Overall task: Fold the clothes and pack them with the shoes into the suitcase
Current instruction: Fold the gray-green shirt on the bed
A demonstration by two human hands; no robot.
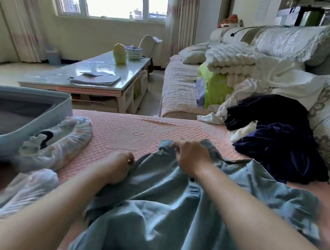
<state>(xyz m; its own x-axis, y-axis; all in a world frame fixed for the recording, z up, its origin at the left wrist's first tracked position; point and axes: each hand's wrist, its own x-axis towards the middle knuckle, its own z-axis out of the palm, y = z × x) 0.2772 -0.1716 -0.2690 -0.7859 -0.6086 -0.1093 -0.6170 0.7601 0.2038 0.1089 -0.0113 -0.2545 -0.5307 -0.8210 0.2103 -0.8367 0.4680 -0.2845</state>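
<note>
As seen from the head camera, the count stands as follows: one pale blue garment (167, 212), one navy garment (277, 139), one white garment (280, 83), two wrapped shoes and one suitcase (54, 115).

The pale blue garment lies rumpled on the pink quilted sofa cover (137, 129) directly in front of me, running from the bottom edge of the view up to my hands. Its cloth looks like soft denim, thrown into loose folds, with a gathered top edge and one dark button showing by my right wrist.

My left hand (117, 169) has its fingers curled, gripping the garment's left edge. My right hand (191, 157) is clenched on the gathered cloth at the top edge.

The far shoe (58, 146) rests against the outer wall of the suitcase. The near shoe (27, 187) lies below it, blurred. Each sits in a thin, translucent, crinkled plastic cover. Dark and white patches show through the far one.

The suitcase is pale blue, open, with a grey lining, at my left.

The navy garment has a velvet sheen and lies heaped at my right, just beside the blue one and touching the white one.
</note>
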